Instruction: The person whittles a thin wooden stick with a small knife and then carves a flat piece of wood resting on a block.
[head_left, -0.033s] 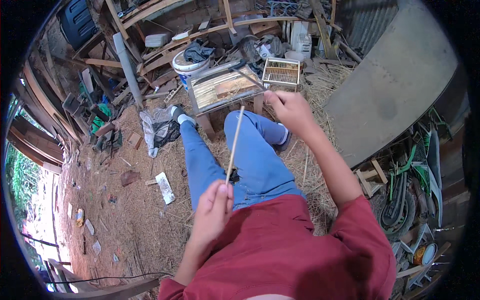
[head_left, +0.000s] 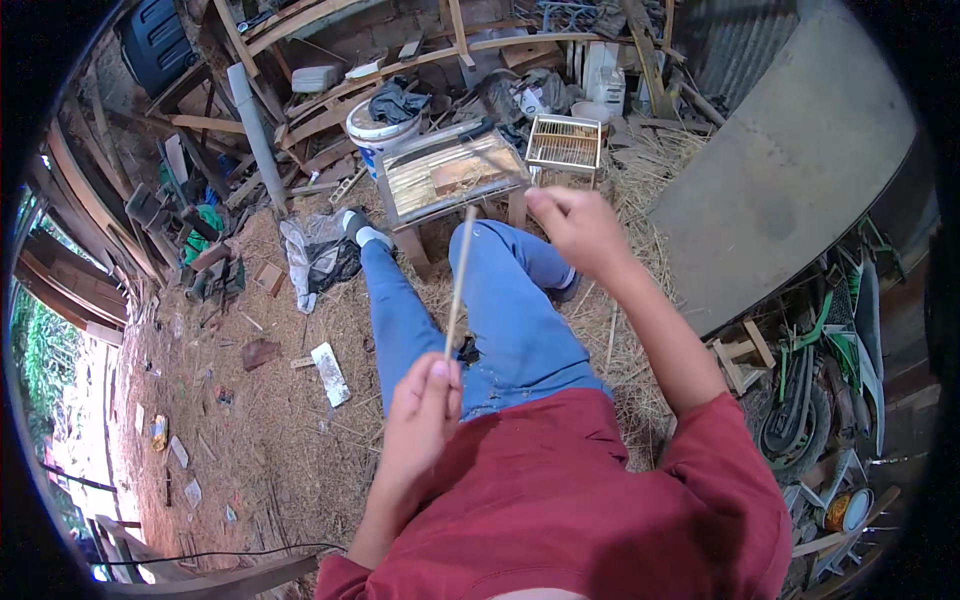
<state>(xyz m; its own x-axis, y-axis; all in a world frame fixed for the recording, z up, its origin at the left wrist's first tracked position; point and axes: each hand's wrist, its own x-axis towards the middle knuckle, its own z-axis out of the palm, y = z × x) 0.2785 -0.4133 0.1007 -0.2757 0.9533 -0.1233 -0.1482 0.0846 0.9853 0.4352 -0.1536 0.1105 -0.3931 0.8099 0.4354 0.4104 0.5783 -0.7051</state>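
Head view, slender stick point(head_left: 459, 285), pale tan, straight

Left grip point(head_left: 423, 402) holds thin stick point(head_left: 459, 283); right grip point(head_left: 578, 228), blurred tool point(head_left: 535, 176).

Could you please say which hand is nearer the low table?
The right hand, close to the low table; the left hand, farther back, holds a thin pale stick.
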